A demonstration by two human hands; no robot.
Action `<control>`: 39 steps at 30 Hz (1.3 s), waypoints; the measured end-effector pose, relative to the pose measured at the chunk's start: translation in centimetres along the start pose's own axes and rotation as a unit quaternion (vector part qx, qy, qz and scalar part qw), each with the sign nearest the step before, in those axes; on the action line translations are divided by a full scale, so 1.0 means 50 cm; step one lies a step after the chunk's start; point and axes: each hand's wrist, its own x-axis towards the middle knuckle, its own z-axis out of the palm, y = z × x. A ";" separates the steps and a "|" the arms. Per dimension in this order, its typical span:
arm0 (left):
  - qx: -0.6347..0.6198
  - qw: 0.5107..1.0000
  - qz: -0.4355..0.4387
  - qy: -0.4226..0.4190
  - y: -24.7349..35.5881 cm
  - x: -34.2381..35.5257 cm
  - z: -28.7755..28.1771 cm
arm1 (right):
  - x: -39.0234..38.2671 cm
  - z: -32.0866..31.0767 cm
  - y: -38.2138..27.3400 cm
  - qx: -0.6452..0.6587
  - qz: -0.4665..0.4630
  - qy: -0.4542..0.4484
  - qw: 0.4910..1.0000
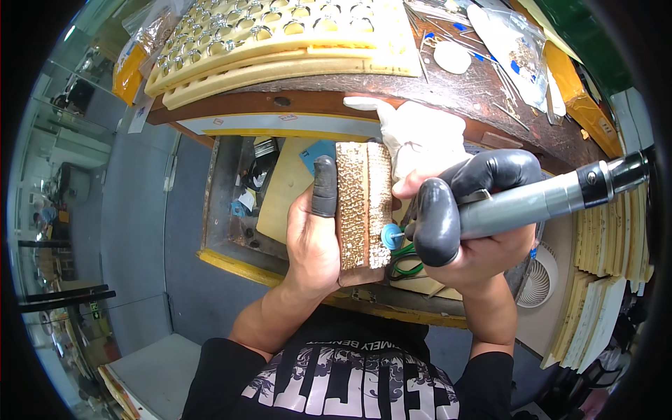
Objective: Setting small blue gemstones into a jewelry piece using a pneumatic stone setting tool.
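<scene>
My left hand (313, 252), with a black finger cot on its thumb, holds an upright brown block (353, 203) covered in rows of small gold-coloured pieces. In my right hand (476, 245), whose fingertips wear black cots, is a grey rotary handpiece (532, 196). Its small blue disc (389, 236) is at the right face of the block, touching or very close. Behind the block a white crumpled cloth or glove (420, 133) lies at the bench edge. Below, an open drawer (231, 210) holds a cream board (280, 203) and green cords (406, 267).
Cream ring trays (294, 59) stand at the back of the wooden bench (490, 98), beside scattered pins, a white round piece (452, 57) and plastic bags (504, 42). At the right are stacked boards (591, 322) and a small fan (537, 280). A glass partition (63, 140) stands on the left.
</scene>
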 end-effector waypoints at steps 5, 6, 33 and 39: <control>-0.011 1.000 -0.003 -0.010 -0.002 0.002 -0.004 | 0.000 0.000 -0.001 -0.018 0.000 -0.006 1.000; -0.020 1.000 -0.003 -0.009 -0.002 0.002 -0.004 | 0.001 0.002 -0.002 -0.012 0.008 -0.004 1.000; 0.000 1.000 -0.005 0.009 -0.002 -0.004 0.001 | -0.011 0.002 0.001 0.034 0.021 0.048 0.998; -0.007 1.000 0.008 -0.006 -0.003 -0.004 0.003 | -0.011 -0.002 0.000 0.038 0.002 -0.008 0.999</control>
